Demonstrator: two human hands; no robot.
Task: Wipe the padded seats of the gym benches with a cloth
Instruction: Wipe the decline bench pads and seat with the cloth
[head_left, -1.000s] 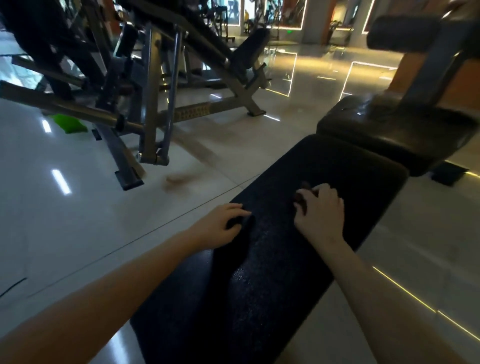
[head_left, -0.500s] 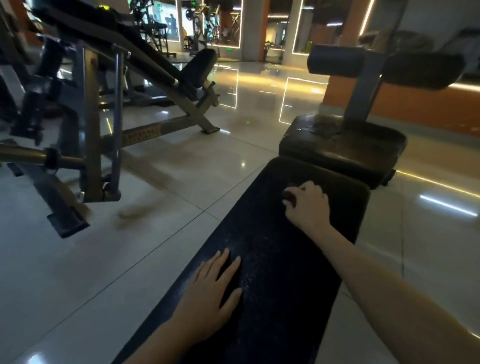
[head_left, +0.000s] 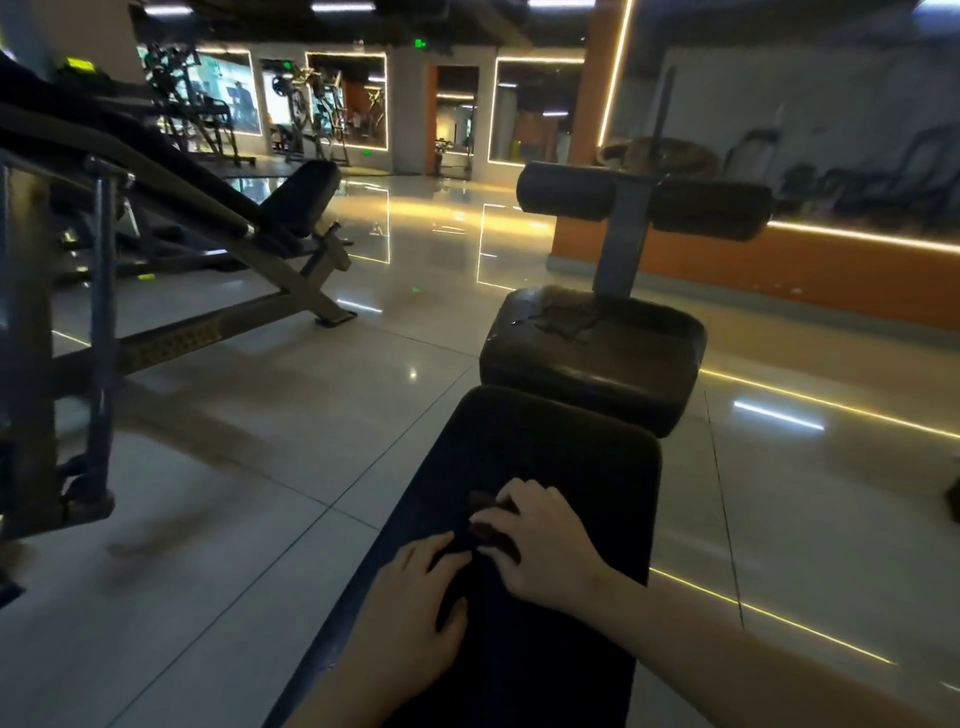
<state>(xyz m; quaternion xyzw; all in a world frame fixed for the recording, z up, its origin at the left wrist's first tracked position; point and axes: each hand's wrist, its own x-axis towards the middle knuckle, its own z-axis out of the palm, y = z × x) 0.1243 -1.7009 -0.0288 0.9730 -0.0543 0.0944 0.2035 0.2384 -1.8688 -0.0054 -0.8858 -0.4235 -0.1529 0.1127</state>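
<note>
Both hands have drawn together since half a second ago: the right hand has pulled back from the far end of the pad toward the person, and the left hand has slid up from the near left edge to sit just beside it.

At far left, an incline bench (head_left: 296, 200) on a steel frame stands on a glossy tiled floor (head_left: 311, 415), well apart from the work.

Centre frame, a long back pad (head_left: 561, 457), dark and slightly grainy, runs away from the person. The left hand (head_left: 415, 603) lies flat on it near the left edge, fingers straight and a little spread, holding nothing. Just right of its fingertips is a small dark brown cloth (head_left: 491, 535), mostly hidden; whether the left fingers touch it cannot be told. The right hand (head_left: 545, 551) covers the cloth, fingers curled over it and pressing it onto the middle of the pad.

Beyond the pad's far edge sits a brown, cracked seat pad (head_left: 613, 364), with two foam rollers (head_left: 566, 197) on a post behind it.

The step appears to be wiping the back pad lengthwise. To do it well, the cloth should probably be opened out wider under the palm, the strokes should overlap from the left edge to the right edge, and the left hand should stay off the wiped strip. The seat pad looks untouched; its cracks may snag the cloth.
</note>
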